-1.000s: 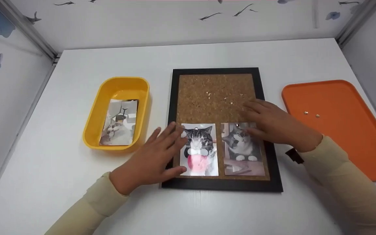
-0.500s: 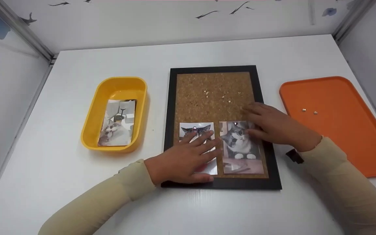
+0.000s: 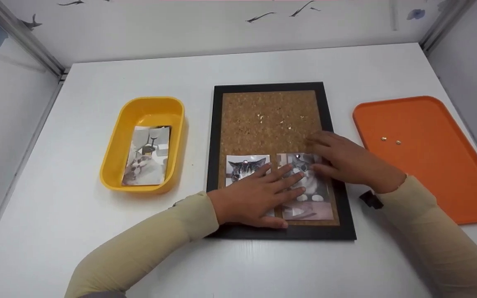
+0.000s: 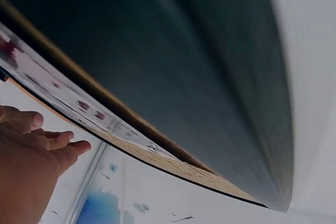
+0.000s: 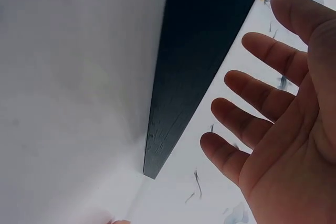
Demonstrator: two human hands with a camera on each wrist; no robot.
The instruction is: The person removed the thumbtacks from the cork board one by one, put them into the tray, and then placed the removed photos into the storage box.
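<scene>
A black-framed cork board (image 3: 269, 108) lies flat on the table in the head view. Two cat photos, a left photo (image 3: 235, 166) and a right photo (image 3: 316, 210), lie side by side on its near half, each with a small shiny pin near its top. My left hand (image 3: 259, 196) is spread over both photos and hides parts of them. In the left wrist view that hand (image 4: 31, 161) appears apart from the board's surface. My right hand (image 3: 342, 159) is over the board's right edge, fingers extended; the right wrist view shows its fingers spread, holding nothing.
Left of the board stands a yellow tub (image 3: 110, 165) with a stack of photos (image 3: 146, 159) in it. An orange tray (image 3: 433, 178) at the right bears two small shiny pins (image 3: 391, 140). White panels enclose the table (image 3: 197, 70).
My left hand has moved right, from the board's left edge across the left photo and onto the right one. My right hand stays nearly in place. The whole view has shifted slightly.
</scene>
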